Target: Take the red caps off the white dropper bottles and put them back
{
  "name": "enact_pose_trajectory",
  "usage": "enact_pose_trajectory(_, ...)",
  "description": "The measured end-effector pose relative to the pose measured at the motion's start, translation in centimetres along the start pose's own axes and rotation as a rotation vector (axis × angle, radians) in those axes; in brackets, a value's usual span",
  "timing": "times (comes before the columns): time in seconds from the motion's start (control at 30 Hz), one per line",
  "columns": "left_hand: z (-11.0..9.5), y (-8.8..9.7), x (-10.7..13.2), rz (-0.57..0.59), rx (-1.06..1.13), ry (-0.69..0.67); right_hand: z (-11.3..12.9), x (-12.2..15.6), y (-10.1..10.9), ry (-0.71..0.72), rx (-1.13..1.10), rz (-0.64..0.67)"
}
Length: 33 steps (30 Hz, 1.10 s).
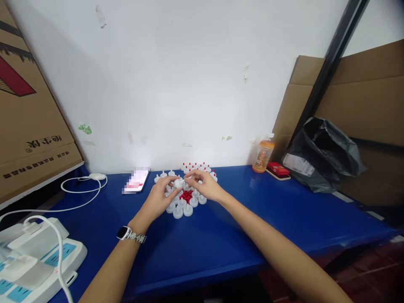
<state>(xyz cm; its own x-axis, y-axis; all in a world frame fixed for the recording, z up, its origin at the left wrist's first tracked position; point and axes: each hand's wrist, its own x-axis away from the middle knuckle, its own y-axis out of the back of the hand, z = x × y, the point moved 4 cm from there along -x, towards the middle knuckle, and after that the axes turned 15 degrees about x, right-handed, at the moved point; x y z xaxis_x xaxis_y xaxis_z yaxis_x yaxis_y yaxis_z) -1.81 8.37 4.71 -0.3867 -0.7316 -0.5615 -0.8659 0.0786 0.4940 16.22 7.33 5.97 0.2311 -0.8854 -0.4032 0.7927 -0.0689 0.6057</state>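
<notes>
My left hand (160, 195), with a watch (124, 233) on its wrist, is closed around a white nozzle cap (179, 183) held up over the table. At the cap's right side, my right hand (203, 184) has thumb and index finger pinched together near the nozzle; what lies between those fingertips is too small to make out. Below both hands sits a pile of small red tips (187, 196), ringed by several white nozzle caps (178, 211) standing upright. Further back, near the wall, several white caps with red tips (195, 166) stand grouped.
A phone (136, 182) lies left of the caps. White cables and a power strip (59, 269) occupy the left side of the blue table (202, 252). An orange drink bottle (263, 155), a red box (277, 169) and a dark plastic bag (325, 155) stand at the right.
</notes>
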Motion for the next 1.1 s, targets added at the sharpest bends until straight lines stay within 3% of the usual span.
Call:
enact_pose_trajectory(0.17, 0.1, 0.2, 0.0, -0.039, -0.033, -0.004, -0.2, -2.7, 0.1, 0.045, -0.046, -0.023)
enact_pose_trajectory(0.27, 0.6, 1.1, 0.0, -0.112, -0.054, 0.044, -1.3, -5.9, 0.6, -0.004, 0.262, -0.014)
enact_pose_trajectory(0.37, 0.9, 1.3, 0.2, -0.086, -0.080, 0.065, -2.7, -9.0, 0.1, -0.083, 0.689, 0.108)
enact_pose_trajectory(0.5, 1.0, 1.0, 0.4, -0.045, -0.087, 0.069, -3.3, -11.7, -1.7, -0.059, 0.827, 0.180)
enact_pose_trajectory(0.63, 0.7, 0.7, 0.4, -0.009, -0.084, 0.066, -3.0, -12.9, -3.1, -0.013, 0.889, 0.216)
enact_pose_trajectory(0.87, 0.4, 0.6, 0.3, 0.010, -0.090, 0.063, -3.2, -13.2, -3.6, -0.019, 0.949, 0.310)
enact_pose_trajectory(0.97, 0.4, 0.7, 0.2, -0.003, -0.112, 0.046, -3.7, -13.2, -3.0, -0.029, 0.932, 0.320)
enact_pose_trajectory(1.1, 0.4, 0.5, 0.0, -0.003, -0.121, 0.028, -4.8, -13.7, -0.7, -0.083, 0.935, 0.224)
